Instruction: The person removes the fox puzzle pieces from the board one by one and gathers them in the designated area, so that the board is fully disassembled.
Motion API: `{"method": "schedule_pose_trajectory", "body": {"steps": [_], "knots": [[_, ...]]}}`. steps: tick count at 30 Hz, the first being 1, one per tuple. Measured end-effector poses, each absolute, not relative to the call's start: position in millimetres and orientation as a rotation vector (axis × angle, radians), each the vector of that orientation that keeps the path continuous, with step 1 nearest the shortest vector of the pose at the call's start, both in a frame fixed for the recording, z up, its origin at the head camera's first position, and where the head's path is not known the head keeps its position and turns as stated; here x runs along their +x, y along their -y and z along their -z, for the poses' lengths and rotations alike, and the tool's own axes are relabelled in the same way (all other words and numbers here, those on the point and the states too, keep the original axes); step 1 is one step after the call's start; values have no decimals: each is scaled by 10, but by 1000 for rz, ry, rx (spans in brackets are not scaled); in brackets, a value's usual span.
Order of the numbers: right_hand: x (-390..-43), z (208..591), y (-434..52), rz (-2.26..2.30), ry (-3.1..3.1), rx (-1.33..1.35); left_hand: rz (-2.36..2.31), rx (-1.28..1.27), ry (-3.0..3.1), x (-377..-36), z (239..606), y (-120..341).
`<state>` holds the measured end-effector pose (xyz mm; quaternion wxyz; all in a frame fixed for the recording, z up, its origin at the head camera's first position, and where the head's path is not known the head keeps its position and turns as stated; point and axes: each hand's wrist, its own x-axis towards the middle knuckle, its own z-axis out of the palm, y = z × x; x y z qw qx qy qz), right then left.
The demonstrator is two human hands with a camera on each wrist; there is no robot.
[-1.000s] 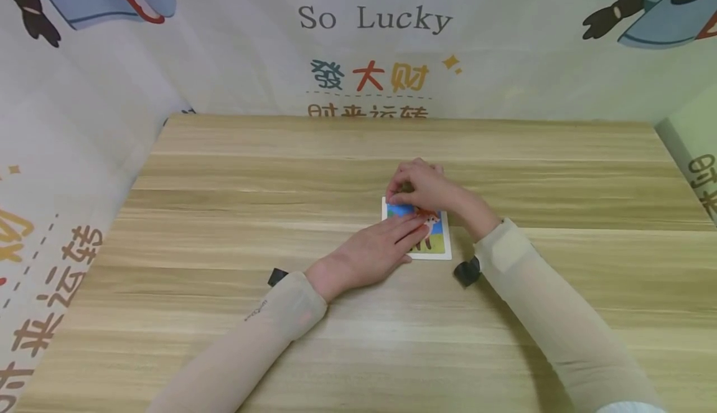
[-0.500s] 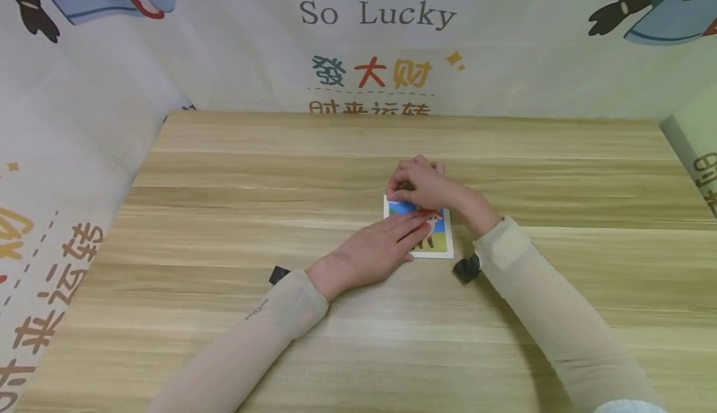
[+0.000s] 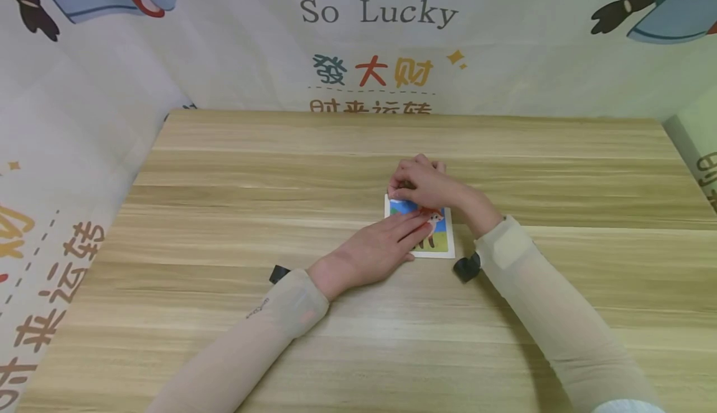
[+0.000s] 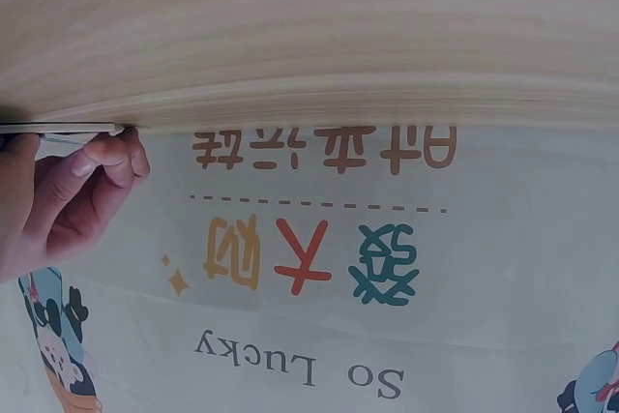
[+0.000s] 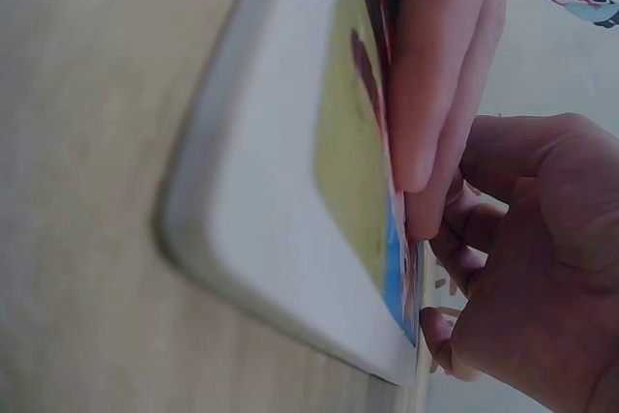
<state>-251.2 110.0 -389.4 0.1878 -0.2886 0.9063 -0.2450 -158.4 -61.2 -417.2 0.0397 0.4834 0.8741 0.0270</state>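
Note:
A small square picture board (image 3: 441, 244) with a white border and a cartoon fox on blue and green lies flat on the wooden table. My left hand (image 3: 374, 252) rests on it with straight fingers spread over the left part and middle of the picture. At the board's far left corner, my right hand (image 3: 422, 184) bends its thumb and fingers together in a pinch. In the left wrist view a thin pale sliver (image 4: 63, 139) shows between the board's edge and the right thumb. The right wrist view shows the board's thick rounded border (image 5: 266, 162) up close.
Black wrist devices show beside the left cuff (image 3: 278, 274) and the right cuff (image 3: 467, 269). The wood-grain table (image 3: 224, 201) spreads around the board. A printed cloth (image 3: 235, 46) with cartoon figures and lettering hangs along the back and sides.
Both hands keep the same places and poses on the board. The head view has tilted very slightly, so the scene sits a few pixels higher.

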Motion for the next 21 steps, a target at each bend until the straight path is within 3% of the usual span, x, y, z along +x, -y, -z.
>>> {"method": "schedule_pose_trajectory", "body": {"steps": [21], "knots": [[-2470, 3908, -1266, 1036, -2482, -872, -21, 1423, -2652, -1589, 4153, 595]]}}
